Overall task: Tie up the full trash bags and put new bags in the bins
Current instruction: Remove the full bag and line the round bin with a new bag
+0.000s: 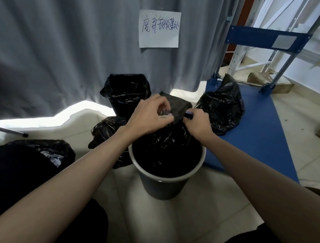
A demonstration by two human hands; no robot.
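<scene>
We hold a black trash bag [170, 141] over the grey bin [163, 181] at the centre of our view; the bag's lower part hangs inside the bin while its gathered neck rises out of it, so its long axis runs upright, pointing toward twelve o'clock. Our left hand [150, 114] has its fingers curled, pinching the bag's top, and our right hand [198, 122] pinches the same neck just beside it, fingers curled tight. We count two bins: this one and a second bin [126, 91] at eleven o'clock, lined with a black bag. We count three more black bags: one tied bag [221, 107] at one o'clock on the blue cart [257, 133], one [107, 128] on the floor at ten o'clock touching our bin, and one [46, 148] at nine o'clock. A handwritten paper sign [159, 29] hangs on the grey curtain [66, 37] at twelve o'clock.
</scene>
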